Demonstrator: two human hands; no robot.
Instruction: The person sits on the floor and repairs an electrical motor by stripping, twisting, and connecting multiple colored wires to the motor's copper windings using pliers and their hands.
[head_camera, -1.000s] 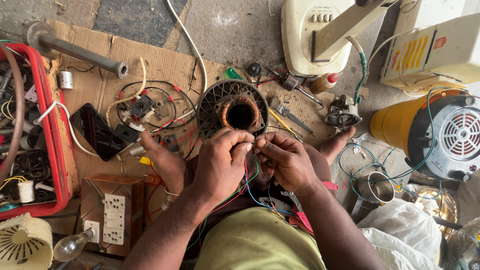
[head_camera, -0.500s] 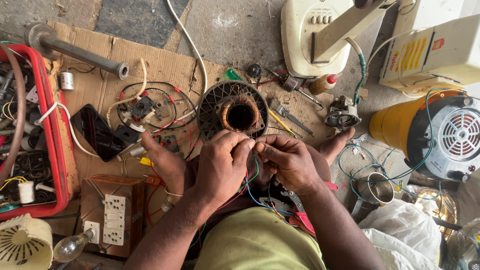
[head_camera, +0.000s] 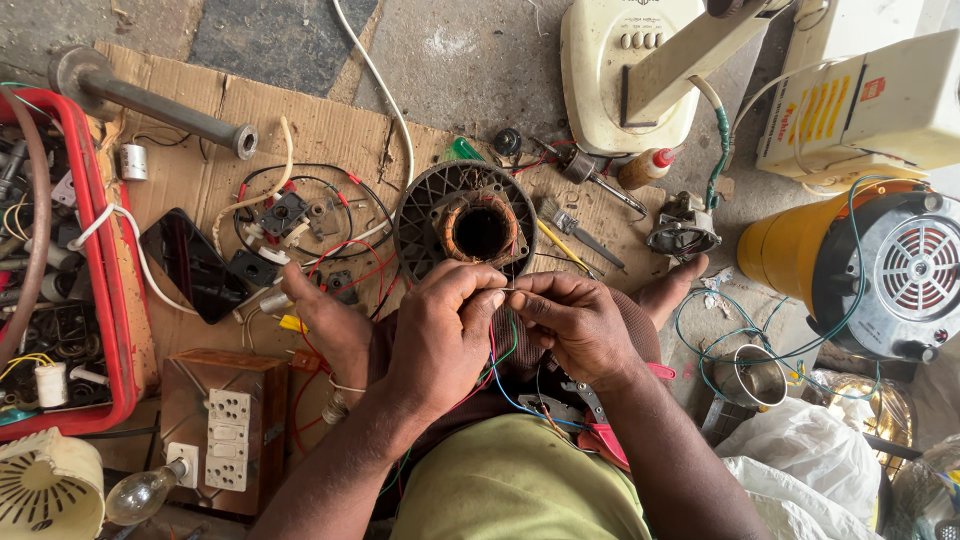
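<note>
I am looking down at a concrete floor (head_camera: 480, 50) with a sheet of brown cardboard (head_camera: 320, 120) laid over it; most of the parts lie on that cardboard. My left hand (head_camera: 440, 335) and my right hand (head_camera: 575, 325) meet just in front of the round black motor housing (head_camera: 415, 215), whose copper winding (head_camera: 480, 230) shows in its middle. Both hands are pinched, fingertip to fingertip, on thin coloured wires (head_camera: 500, 350) that run down between my wrists toward my lap; I cannot tell how many strands each hand grips. The housing sits on the cardboard just beyond my knuckles, not touching them.

To the left, a red crate (head_camera: 105, 260) full of cables bounds the cardboard, with a grey metal pipe (head_camera: 160, 100) lying across its far corner. A dark phone (head_camera: 190, 265) lies between crate and housing. Near my left forearm stands a wooden switch board (head_camera: 215, 420), a bulb (head_camera: 140, 492) beside it. On the right a yellow motor (head_camera: 860, 265) and a cream fan base (head_camera: 630, 70) close off that side. Loose screwdrivers (head_camera: 585, 240) lie between the housing and the fan base. Bare concrete shows only at the far edge.
</note>
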